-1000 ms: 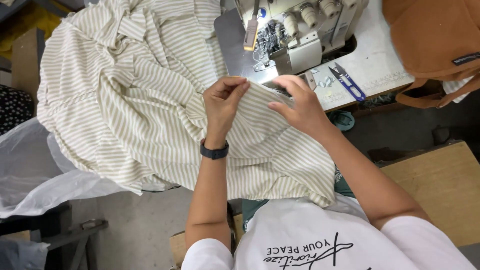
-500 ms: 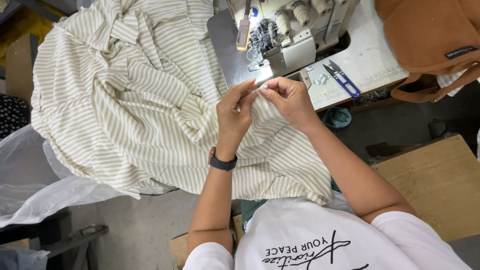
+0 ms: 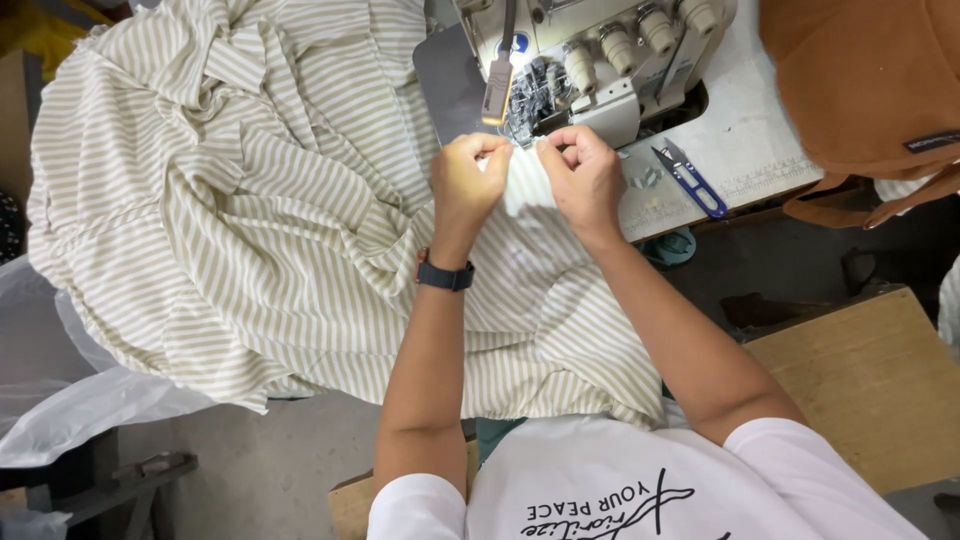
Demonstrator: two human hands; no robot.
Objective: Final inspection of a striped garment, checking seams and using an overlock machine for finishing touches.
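a workshop corner seen from above: a white sewing table [image 3: 740, 140] carries an overlock sewing machine [image 3: 590, 50] with a row of pale knobs along its top, and bare grey concrete floor [image 3: 270, 470] shows below the hanging cloth. a large beige-and-white striped fabric [image 3: 230, 210] is heaped across the left of the table and spills over its front edge into the person's lap.

compared with half a second ago, both hands have moved up and away from the body, carrying the fabric's edge closer to the machine's presser foot area [image 3: 530, 100]; a second ago they were lower still, working the cloth near the table's front edge. the heap on the left has kept its shape.

the left hand [image 3: 470, 180] pinches the fabric edge between thumb and fingers, fist mostly closed, a dark watch [image 3: 445, 275] on its wrist. the right hand [image 3: 580, 175] grips the same edge just beside it, fingers curled over a small folded section of cloth stretched between the two hands, right in front of the machine.

on the table to the right of the hands lies a pair of blue-handled thread snips [image 3: 690, 180], apart from the fingers. a brown bag [image 3: 870, 80] sits at the table's right end, overhanging it. a clear plastic sheet [image 3: 60, 400] droops at lower left, and a plywood board [image 3: 880, 390] lies at lower right beside the person's white t-shirt [image 3: 620, 490].
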